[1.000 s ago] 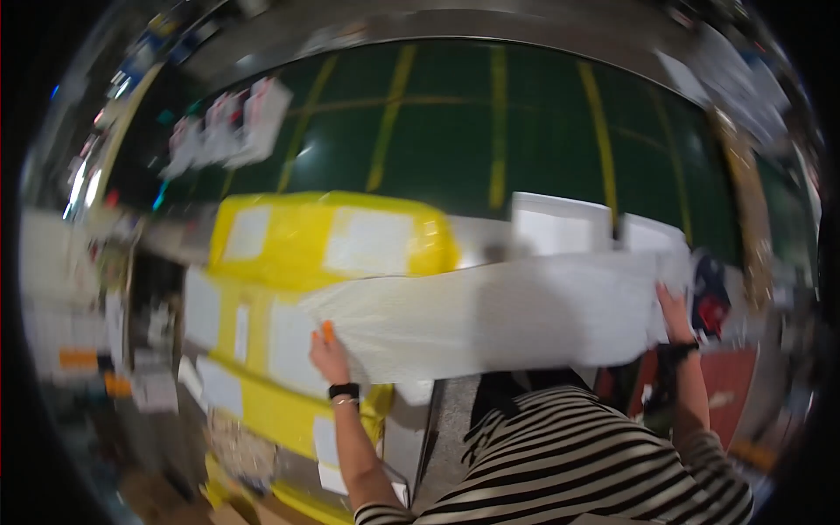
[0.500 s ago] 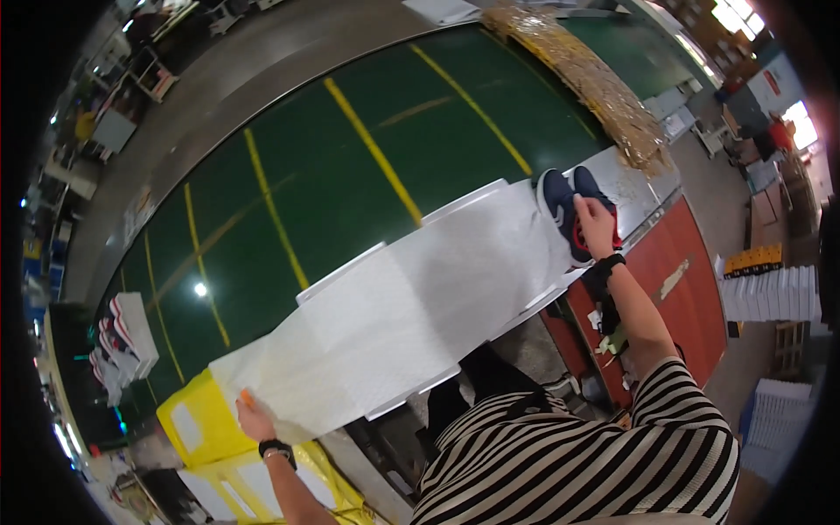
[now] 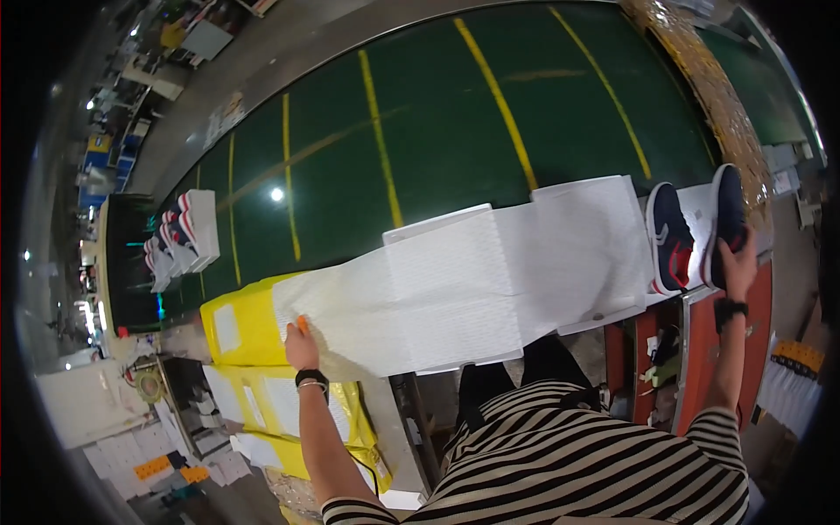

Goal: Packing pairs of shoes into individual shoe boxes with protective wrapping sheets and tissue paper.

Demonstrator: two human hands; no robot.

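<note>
Across the upper frame, a green work surface [image 3: 437, 131] striped in yellow. Through the centre, white paper [image 3: 455, 297] overlapping yellow bags [image 3: 258, 325] at left, their white panels [image 3: 226, 329] too small to read. At right, two navy shoes [image 3: 669, 232] side by side, a white mark on the left one. Right hand [image 3: 739, 265] at right, fingers closed around the rightmost shoe's heel end; left hand [image 3: 303, 350] left of centre, fingers curled at the paper beside an orange item [image 3: 303, 324], grip unclear.

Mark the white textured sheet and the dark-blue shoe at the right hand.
White textured sheet [image 3: 448, 296]: head view, middle of its surface.
Dark-blue shoe [image 3: 728, 208]: head view, its upper near the toe.
</note>
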